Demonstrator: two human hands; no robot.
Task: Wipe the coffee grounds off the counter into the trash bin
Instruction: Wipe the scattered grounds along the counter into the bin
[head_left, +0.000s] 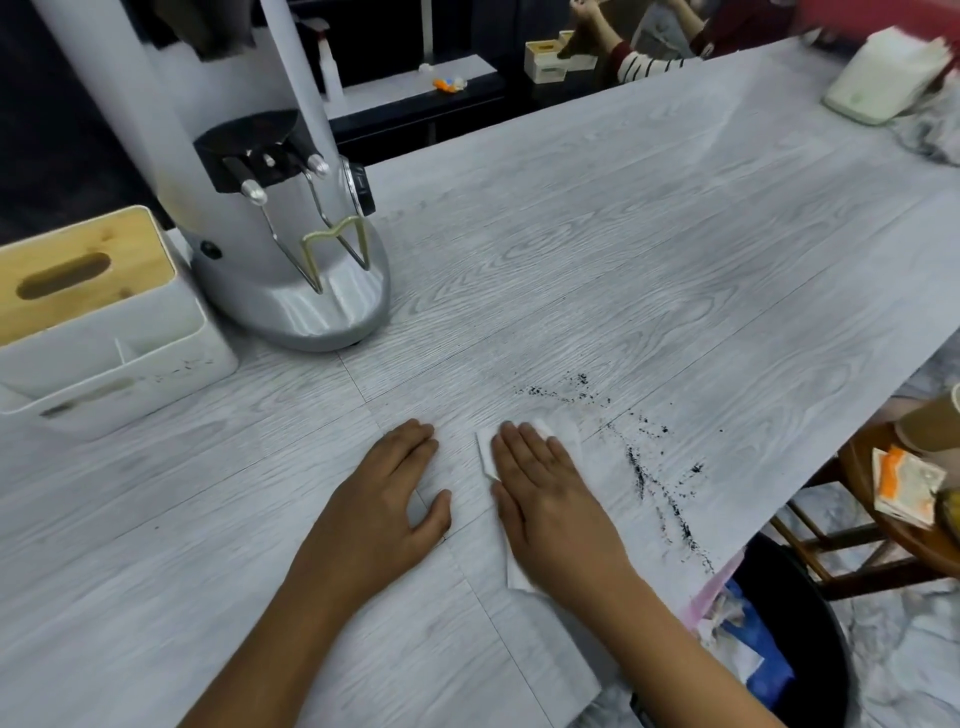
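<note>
Dark coffee grounds (641, 467) lie scattered in streaks on the grey wood-grain counter (571, 234), toward its right edge. My right hand (545, 483) lies flat with straight fingers on a white tissue (563, 431), pressing it to the counter just left of the grounds. My left hand (395, 483) rests flat on the counter beside it, holding nothing. The black trash bin (800, 613) stands on the floor below the counter's right edge, with a pink liner and rubbish inside.
A silver coffee grinder (291, 249) stands at the back left, next to a white organizer with a wooden lid (104, 322). A tissue pack (883, 78) sits at the far right. A wooden stool (893, 493) with paper cups stands right of the bin. Another person's sleeve (644, 65) shows beyond the counter.
</note>
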